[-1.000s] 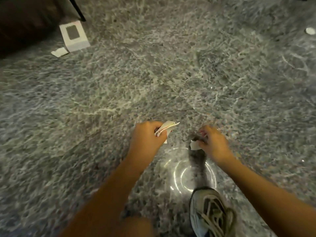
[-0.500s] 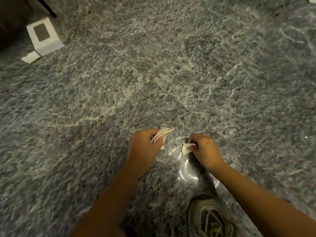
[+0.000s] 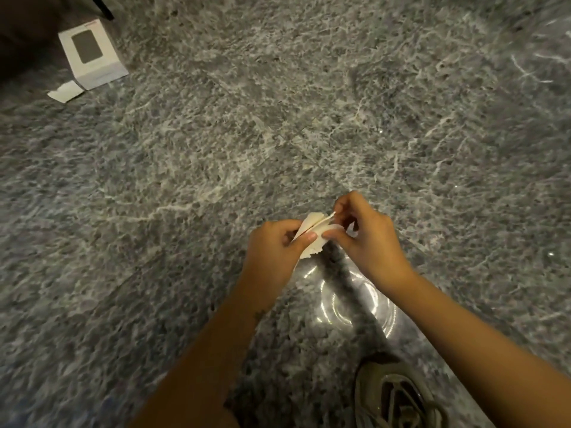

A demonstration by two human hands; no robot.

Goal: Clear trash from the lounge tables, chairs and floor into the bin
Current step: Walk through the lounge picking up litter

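Observation:
Several torn scraps of white paper (image 3: 312,234) are bunched between both hands, low over the grey marbled floor (image 3: 278,118). My left hand (image 3: 275,245) pinches the bunch from the left with thumb on top. My right hand (image 3: 364,236) touches the same bunch from the right, fingers curled around a small scrap at its edge. A white cardboard box (image 3: 92,54) with a dark window lies on the floor at the far upper left, with a small white paper piece (image 3: 65,91) just in front of it.
A shoe (image 3: 398,396) stands on the floor at the bottom right, beside a bright ring-shaped light reflection (image 3: 349,301). A dark piece of furniture (image 3: 27,23) and a thin black leg (image 3: 103,7) fill the upper left corner.
My right hand has lifted a small paper scrap off the floor and brought it left to the bunch in my left hand. The two hands have come together and now touch.

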